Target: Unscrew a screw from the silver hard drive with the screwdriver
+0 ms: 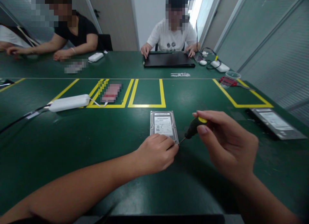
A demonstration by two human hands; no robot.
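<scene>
A silver hard drive (164, 122) with a white label lies on the green table in front of me. My left hand (156, 153) grips its near edge, fingers bent and covering that end. A screwdriver (193, 127) with a black and yellow handle is pinched between the thumb and fingers of my right hand (228, 140). Its thin shaft slants down to the left, and the tip is at the drive's near right corner, beside my left fingertips. Whether the tip sits in a screw is too small to tell.
At right lies another hard drive (277, 122); behind it are a clear plastic cup (232, 78) and a red-handled tool (225, 81). A white power strip (69, 102) with cables lies left. Across the table, one person holds a black flat panel (169, 60); another person (79, 37) sits left.
</scene>
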